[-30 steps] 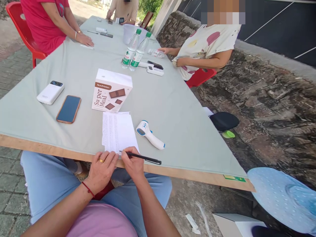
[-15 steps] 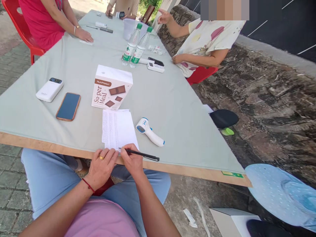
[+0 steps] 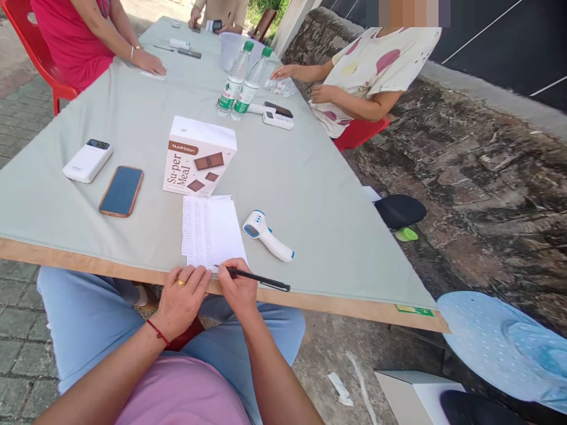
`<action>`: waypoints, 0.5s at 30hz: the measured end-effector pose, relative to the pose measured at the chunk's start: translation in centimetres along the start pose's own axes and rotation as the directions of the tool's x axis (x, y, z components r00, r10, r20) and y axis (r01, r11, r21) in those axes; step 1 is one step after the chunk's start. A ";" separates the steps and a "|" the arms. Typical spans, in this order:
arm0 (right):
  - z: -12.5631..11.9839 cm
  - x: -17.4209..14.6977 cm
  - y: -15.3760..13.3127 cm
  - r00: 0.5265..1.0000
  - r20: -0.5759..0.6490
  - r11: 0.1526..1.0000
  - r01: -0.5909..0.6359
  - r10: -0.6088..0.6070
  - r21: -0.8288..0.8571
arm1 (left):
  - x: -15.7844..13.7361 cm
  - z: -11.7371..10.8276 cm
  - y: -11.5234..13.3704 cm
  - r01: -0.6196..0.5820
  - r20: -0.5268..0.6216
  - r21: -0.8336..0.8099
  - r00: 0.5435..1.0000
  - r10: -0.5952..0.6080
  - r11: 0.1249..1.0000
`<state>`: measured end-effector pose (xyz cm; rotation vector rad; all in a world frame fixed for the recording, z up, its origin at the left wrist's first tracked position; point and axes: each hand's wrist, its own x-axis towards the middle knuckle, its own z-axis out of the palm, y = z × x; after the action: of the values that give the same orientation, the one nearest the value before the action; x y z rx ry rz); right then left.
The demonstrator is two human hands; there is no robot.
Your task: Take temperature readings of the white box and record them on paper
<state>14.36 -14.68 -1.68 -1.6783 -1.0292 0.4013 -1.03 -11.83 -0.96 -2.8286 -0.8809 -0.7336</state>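
My right hand (image 3: pixel 238 286) grips a black pen (image 3: pixel 261 279), its tip on the lower part of a white sheet of paper (image 3: pixel 224 227). Columns of small handwriting cover the sheet's left side. My left hand (image 3: pixel 183 298) lies flat at the paper's bottom edge, fingers stretched forward and touching it. Right of the paper rests a white and blue infrared thermometer (image 3: pixel 268 236). A white and brown box (image 3: pixel 199 156) stands upright just behind the sheet.
A phone (image 3: pixel 121 190) and a white power bank (image 3: pixel 88 160) lie at left. Two water bottles (image 3: pixel 237 88) stand beyond the box, before a pale bucket (image 3: pixel 228 50). Other people sit around the table (image 3: pixel 319 218). A blue hat (image 3: pixel 500 348) is at lower right.
The person on the right has lowered a raised, pointing hand to the clear plastic on the table. The rear end of my pen has swung slightly right; my left hand stays put.
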 end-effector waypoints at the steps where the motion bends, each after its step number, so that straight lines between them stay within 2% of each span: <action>1: 0.0 0.0 0.0 1.000 -0.005 1.000 -0.001 0.001 0.000 | 0.0 0.0 0.0 0.000 0.003 0.001 1.000 0.000 1.000; 15: 0.1 0.1 0.0 0.999 0.043 1.000 0.000 0.001 -0.015 | 0.0 0.0 -0.1 -0.006 -0.010 0.001 1.000 0.006 1.000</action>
<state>14.32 -14.50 -1.66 -1.6893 -1.0656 0.4325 -1.04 -11.76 -0.90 -2.8229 -0.8709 -0.7464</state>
